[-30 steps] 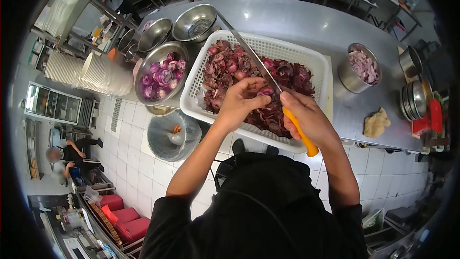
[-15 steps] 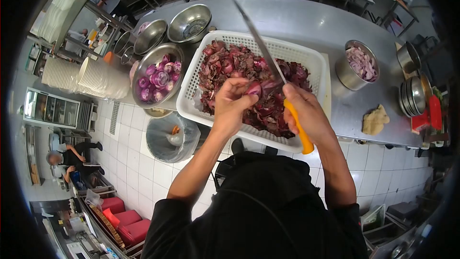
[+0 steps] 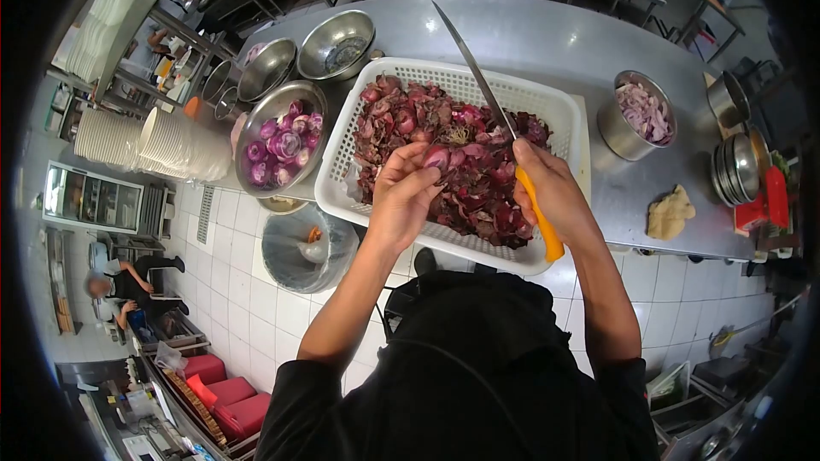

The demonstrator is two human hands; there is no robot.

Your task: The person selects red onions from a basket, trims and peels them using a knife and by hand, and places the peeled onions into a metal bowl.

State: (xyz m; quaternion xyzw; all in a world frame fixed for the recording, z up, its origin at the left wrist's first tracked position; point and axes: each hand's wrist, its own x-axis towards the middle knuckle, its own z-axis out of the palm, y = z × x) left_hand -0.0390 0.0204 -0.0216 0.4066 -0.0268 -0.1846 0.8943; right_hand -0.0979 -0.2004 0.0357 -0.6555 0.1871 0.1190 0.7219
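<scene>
Between the thumb and fingers of my left hand is a red onion, held above a white plastic basket. My right hand grips a knife by its yellow handle, the long blade slanting up and left over the basket. Dark red onion skins and some onions fill the basket. Left of it, a steel bowl holds several peeled purple onions.
Several empty steel bowls stand at the back left. On the steel table are a pot of cut onion and a beige cloth. A lined bin stands below left. A person sits far left.
My left hand has moved slightly left with the onion. The knife has shifted right, and its blade now stands farther from the onion.
</scene>
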